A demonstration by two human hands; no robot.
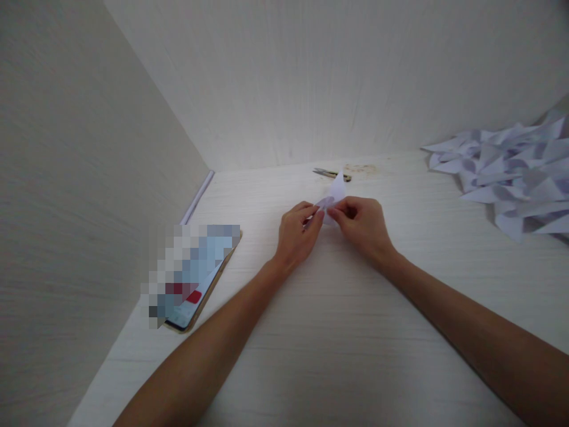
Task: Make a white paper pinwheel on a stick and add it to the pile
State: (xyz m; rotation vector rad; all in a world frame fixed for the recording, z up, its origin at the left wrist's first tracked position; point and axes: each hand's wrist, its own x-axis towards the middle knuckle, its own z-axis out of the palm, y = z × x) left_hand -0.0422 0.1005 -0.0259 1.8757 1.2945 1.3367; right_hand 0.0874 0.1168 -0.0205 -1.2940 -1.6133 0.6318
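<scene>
Between my two hands is a folded white paper piece (338, 188), one pointed flap standing up toward the back wall. My left hand (299, 233) is closed on its left side, thumb and fingers pinching the paper. With thumb and forefinger together, my right hand (362, 225) grips the same paper near its middle. The fingertips of both hands almost meet there and hide part of the folds. Just behind the paper lie small thread snips (326, 173), partly covered by the raised flap.
A pile of similar folded white paper pieces (511, 172) lies at the right. On the left, a phone (208, 267), partly pixelated, rests on the white table (338, 356). A thin pale rod (198, 196) lies along the left wall. Brownish marks (362, 169) show near the back wall.
</scene>
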